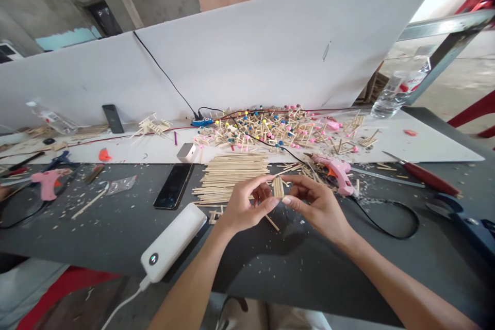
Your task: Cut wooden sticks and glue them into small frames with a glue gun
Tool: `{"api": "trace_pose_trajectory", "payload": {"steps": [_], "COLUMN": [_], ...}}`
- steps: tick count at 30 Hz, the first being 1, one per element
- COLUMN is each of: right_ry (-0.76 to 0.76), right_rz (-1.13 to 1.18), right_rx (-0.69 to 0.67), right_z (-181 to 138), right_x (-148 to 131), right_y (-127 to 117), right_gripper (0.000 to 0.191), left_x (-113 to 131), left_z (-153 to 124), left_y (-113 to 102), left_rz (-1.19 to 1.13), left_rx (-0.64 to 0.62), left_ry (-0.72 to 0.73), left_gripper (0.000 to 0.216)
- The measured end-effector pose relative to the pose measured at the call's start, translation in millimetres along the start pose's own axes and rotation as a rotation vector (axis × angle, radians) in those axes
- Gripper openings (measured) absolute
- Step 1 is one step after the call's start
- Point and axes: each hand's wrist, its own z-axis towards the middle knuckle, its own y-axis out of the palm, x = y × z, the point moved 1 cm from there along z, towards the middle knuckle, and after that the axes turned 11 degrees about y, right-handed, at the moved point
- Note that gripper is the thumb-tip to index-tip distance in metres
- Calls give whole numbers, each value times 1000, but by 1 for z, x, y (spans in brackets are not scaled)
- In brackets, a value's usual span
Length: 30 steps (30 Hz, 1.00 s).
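Between my two hands is a small panel of short wooden sticks (278,187) laid side by side, raised over the dark table. My left hand (251,202) pinches its left edge with thumb and fingertips. On the other edge, my right hand (314,203) grips it the same way. Just behind my left hand lies a row of long thin wooden sticks (232,175). A pink glue gun (340,175) rests to the right of my right hand. Near my left wrist sits a little frame of sticks (215,215).
A heap of stick pieces with coloured balls (263,126) lies behind. Left are a black phone (173,186) and a white power bank (174,242). A red-handled knife (429,176), blue-handled cutters (464,219) and a water bottle (394,90) stand or lie right. Another pink glue gun (48,184) is far left.
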Motion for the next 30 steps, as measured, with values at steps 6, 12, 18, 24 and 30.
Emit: {"api": "trace_pose_trajectory", "payload": {"steps": [6, 12, 18, 24, 30], "right_ry": [40, 205, 277, 327, 321], "right_rz": [150, 402, 566, 588, 612], "right_rx": [-93, -166, -340, -403, -407], "right_z": [1, 6, 6, 6, 4], "right_x": [5, 11, 8, 9, 5], "right_y": [0, 4, 4, 4, 5], "right_gripper": [54, 35, 36, 25, 26], "left_x": [2, 1, 1, 4, 2], "left_z": [1, 0, 0, 0, -1], "left_y": [3, 5, 3, 3, 3], "left_rz": [-16, -45, -15, -13, -12], "left_rx": [42, 42, 1, -40, -54], "left_ry": [-6, 51, 56, 61, 97], "left_gripper": [45, 51, 52, 52, 51]}}
